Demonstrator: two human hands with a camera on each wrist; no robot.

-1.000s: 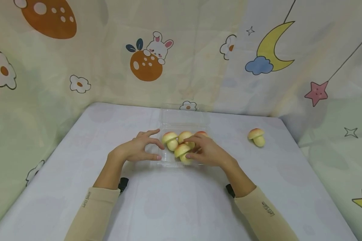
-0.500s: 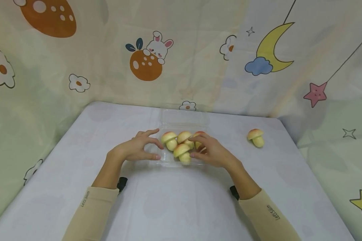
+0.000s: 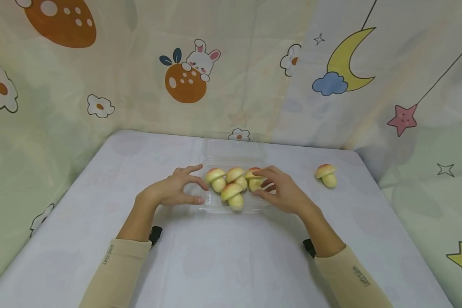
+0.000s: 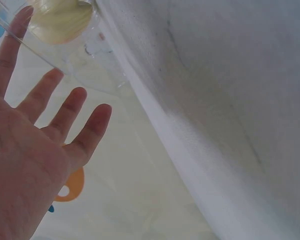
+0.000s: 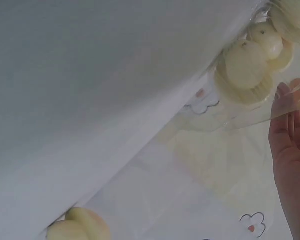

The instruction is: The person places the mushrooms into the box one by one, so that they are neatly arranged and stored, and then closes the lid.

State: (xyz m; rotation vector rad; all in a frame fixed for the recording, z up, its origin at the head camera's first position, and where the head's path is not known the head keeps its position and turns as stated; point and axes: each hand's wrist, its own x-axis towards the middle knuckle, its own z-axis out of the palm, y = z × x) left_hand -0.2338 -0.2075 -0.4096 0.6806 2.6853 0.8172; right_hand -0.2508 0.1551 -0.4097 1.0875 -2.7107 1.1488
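Note:
A clear plastic clamshell box [image 3: 254, 206] lies with its lid [image 3: 234, 150] folded back. Several yellow toy mushrooms with reddish caps sit inside, including a left one [image 3: 215, 180], a front one [image 3: 232, 196] and a right one [image 3: 252, 174]. My left hand [image 3: 173, 188] is at the box's left side, fingers spread and holding nothing; in the left wrist view its fingertips [image 4: 54, 75] are close to the clear wall. My right hand [image 3: 286, 192] hovers at the box's right edge, fingers loosely bent beside the right mushroom, partly covering it. Whether it touches the box I cannot tell.
One more toy mushroom [image 3: 326, 176] lies on the table to the right of the box. The white-covered table [image 3: 223, 265] ends at the back and sides against a patterned curtain [image 3: 246, 85].
My right hand has let go of the front mushroom in the box and drawn back to the right edge. The left hand has hardly moved.

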